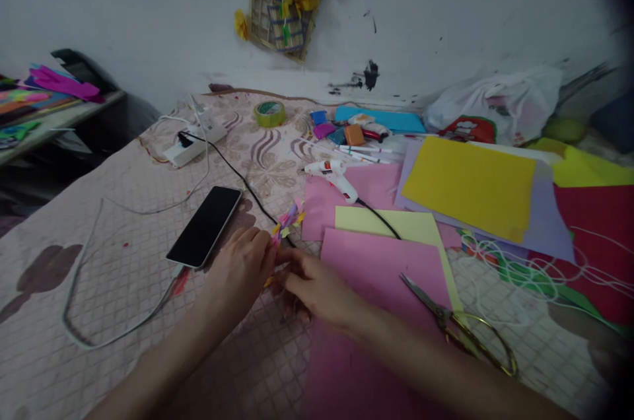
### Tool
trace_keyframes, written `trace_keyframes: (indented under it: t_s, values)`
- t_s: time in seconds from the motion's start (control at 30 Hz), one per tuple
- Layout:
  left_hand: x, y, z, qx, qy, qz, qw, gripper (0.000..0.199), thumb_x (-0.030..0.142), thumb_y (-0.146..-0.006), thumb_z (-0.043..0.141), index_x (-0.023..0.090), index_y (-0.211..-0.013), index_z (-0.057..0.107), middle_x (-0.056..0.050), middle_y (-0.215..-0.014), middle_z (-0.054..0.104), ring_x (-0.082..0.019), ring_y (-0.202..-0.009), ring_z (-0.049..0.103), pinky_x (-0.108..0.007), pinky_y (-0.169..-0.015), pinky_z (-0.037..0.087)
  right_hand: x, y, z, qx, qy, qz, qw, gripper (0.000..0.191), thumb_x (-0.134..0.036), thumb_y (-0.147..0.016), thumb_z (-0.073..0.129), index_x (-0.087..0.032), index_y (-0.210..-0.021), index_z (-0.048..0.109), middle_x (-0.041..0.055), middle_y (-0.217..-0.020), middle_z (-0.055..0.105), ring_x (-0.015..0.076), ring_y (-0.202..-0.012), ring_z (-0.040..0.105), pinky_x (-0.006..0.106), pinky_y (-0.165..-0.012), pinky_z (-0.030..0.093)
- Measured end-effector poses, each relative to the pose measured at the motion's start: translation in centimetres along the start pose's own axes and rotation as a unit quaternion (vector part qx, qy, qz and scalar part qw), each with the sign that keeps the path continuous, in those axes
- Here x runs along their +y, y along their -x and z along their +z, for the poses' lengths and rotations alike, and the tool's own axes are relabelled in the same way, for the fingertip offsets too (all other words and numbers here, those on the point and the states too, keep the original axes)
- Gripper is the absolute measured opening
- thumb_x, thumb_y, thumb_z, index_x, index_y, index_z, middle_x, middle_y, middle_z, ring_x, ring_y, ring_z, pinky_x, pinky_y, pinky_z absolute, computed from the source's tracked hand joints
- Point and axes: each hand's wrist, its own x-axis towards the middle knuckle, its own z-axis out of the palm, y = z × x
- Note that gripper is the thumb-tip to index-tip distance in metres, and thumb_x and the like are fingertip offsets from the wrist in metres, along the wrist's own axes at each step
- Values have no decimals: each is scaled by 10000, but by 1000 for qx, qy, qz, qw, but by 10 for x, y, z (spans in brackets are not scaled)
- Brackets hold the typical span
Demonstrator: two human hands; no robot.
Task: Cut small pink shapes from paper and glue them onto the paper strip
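Between my two hands, over the middle of the table, is a small bundle of pink, purple and yellow paper strips (287, 220). Its coloured ends stick out past the fingers of my left hand (245, 258), which is closed around it. My right hand (310, 281) touches it from the lower right with fingers curled inward; a bit of yellow shows between the hands. The fingertips are partly hidden. Pink foam or paper sheets (381, 275) lie under my right forearm, and a phone (205, 225) lies to the left of my left hand.
A white glue gun (333, 177) with a black cord lies beyond my hands. Gold-handled scissors (460, 327) rest on the right. Further off are green tape (269, 113), a power strip (195, 142), a yellow sheet (470, 185) and tangled white string (515, 268). A white cable (74, 294) loops at left.
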Motion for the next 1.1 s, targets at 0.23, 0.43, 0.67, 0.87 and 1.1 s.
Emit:
trace_keyframes:
  t_s: [0.23, 0.43, 0.67, 0.87, 1.1]
  values:
    - [-1, -1, 0, 4, 6, 8, 1000, 192, 190, -854, 406, 162, -675, 470, -42, -693, 508, -169, -668, 483, -314, -619, 397, 0, 0, -1, 0, 15, -6, 1000, 133, -163, -846, 423, -185, -975, 449, -15, -715, 557, 24, -376, 474, 110, -291, 333]
    - [-2, 1, -1, -3, 32, -1, 999, 143, 179, -837, 429, 160, -705, 481, -45, -718, 526, -174, -687, 492, -316, -626, 404, 1, 0, -2, -1, 14, -11, 1000, 133, -165, -850, 422, -184, -975, 463, -17, -727, 552, 29, -391, 487, 117, -297, 328]
    - [-2, 3, -3, 0, 36, -4, 999, 149, 185, -841, 422, 159, -706, 481, -34, -698, 526, -164, -671, 492, -302, -612, 400, 3, -1, -2, 1, 18, -16, 1000, 116, -159, -851, 411, -182, -950, 467, -20, -715, 553, 24, -377, 466, 118, -299, 334]
    - [0, 3, -5, -1, 37, -13, 999, 128, 180, -825, 433, 165, -709, 486, -31, -705, 537, -156, -669, 504, -285, -592, 398, 1, -1, -1, -8, 15, -21, 1000, 124, -170, -857, 418, -184, -975, 453, -9, -735, 556, 21, -387, 476, 109, -298, 325]
    - [0, 4, -3, 14, 51, -28, 998, 87, 195, -826, 436, 168, -756, 478, -24, -706, 544, -145, -650, 512, -273, -577, 405, -1, 0, 0, -9, 19, -14, 1000, 102, -167, -861, 417, -190, -955, 448, -18, -719, 553, 18, -375, 461, 108, -293, 323]
